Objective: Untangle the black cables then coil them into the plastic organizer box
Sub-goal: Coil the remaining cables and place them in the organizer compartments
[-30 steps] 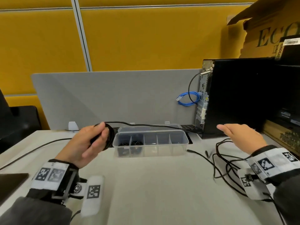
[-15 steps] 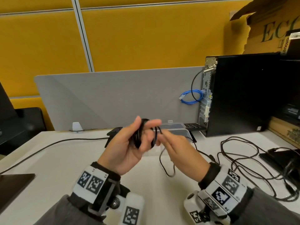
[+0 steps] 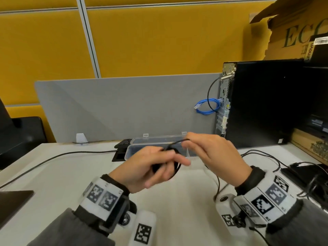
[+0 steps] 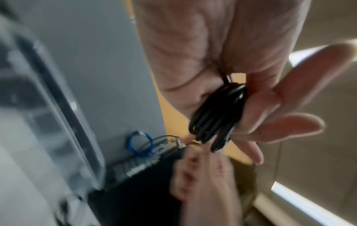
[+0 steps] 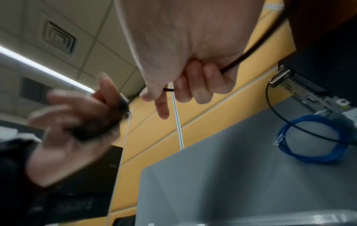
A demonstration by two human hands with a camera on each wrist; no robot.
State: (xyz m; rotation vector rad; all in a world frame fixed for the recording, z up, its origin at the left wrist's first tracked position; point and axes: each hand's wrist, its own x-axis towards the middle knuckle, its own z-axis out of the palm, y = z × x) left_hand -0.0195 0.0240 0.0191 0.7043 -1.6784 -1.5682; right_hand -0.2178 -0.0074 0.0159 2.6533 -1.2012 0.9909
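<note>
The left hand has its fingers curled round a small coil of black cable, several loops bunched together in the wrist view. The right hand, just beside it, pinches the free run of that same cable between thumb and fingertips, feeding it toward the coil. From the right hand the strand drops down toward the counter.

By my reckoning the job is somewhere in the middle. This cable is mostly wound but not finished, and it has not gone into the box. The plastic organizer box sits open just beyond both hands, largely hidden behind them, so I cannot tell what its compartments hold. Out past the right hand, a loose tangle of black cables lies sprawled on the counter, not yet sorted; that looks like the bulk of what is left.

The counter is a pale, plain surface. Beyond the left hand a single black lead trails across it toward a dark socket block next to the box. A grey divider panel stands behind the box, with yellow wall panels above it. Beyond the right hand is a black computer tower, a blue network cable looped at its back, and a torn cardboard box higher up.
</note>
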